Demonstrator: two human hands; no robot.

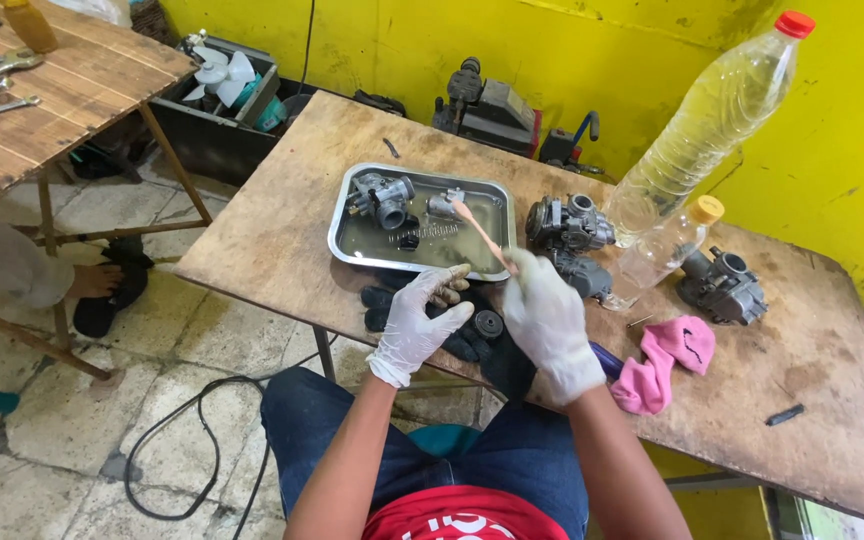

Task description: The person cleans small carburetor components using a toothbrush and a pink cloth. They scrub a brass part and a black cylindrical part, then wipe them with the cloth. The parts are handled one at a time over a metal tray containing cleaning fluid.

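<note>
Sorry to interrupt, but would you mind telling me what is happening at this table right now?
A seated person in white gloves works at a wooden table. The right hand holds a small brush, its tip over a metal tray of liquid holding a carburetor body. The left hand rests on black parts at the table's near edge. More carburetors, two bottles and a pink rag lie to the right.

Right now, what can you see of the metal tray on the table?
The metal tray is a shallow, shiny rectangular pan with rounded corners and a rolled rim, lying flat on the worn wooden table. It holds a film of murky liquid, a grey carburetor body at its far left and smaller parts. The right hand holds a brush whose tip reaches over it. The left hand lies just before its near rim.
</note>
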